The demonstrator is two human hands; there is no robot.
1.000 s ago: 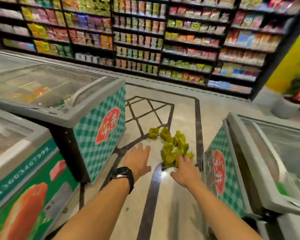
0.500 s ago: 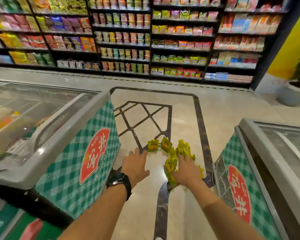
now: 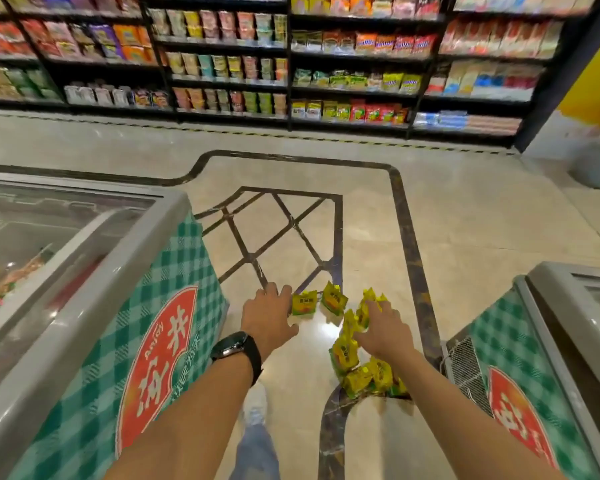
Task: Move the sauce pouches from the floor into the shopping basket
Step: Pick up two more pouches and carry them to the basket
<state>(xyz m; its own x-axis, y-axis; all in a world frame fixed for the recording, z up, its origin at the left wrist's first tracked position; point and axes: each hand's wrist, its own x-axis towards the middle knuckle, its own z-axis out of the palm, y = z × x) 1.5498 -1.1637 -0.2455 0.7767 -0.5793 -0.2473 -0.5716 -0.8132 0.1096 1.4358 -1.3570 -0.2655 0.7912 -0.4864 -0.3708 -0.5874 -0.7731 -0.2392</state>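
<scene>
A shop aisle seen from above a person's outstretched bare arms. On the polished beige floor (image 3: 465,220), inlaid with dark lines, a loose cluster of yellow-green sauce pouches (image 3: 345,355) lies between two chest freezers. The left hand (image 3: 269,317), with a black wristwatch (image 3: 238,346) on its wrist, reaches palm down with its fingers spread and relaxed, holding nothing. Its fingertips are just beside one separate pouch (image 3: 303,302) at the far left of the group. The right hand (image 3: 383,330) stretches palm down over the far part of the cluster, its fingers lying against the pouches there. I cannot tell whether they have closed on any. More pouches sit in a heap under the right forearm. The left freezer (image 3: 84,271) and the right freezer (image 3: 534,358) both have green checked sides with a red oval label and glass lids. Below the arms, a jeans leg and a pale shoe (image 3: 255,403) show. Across the aisle, dark shelves (image 3: 291,64) hold rows of colourful packets
</scene>
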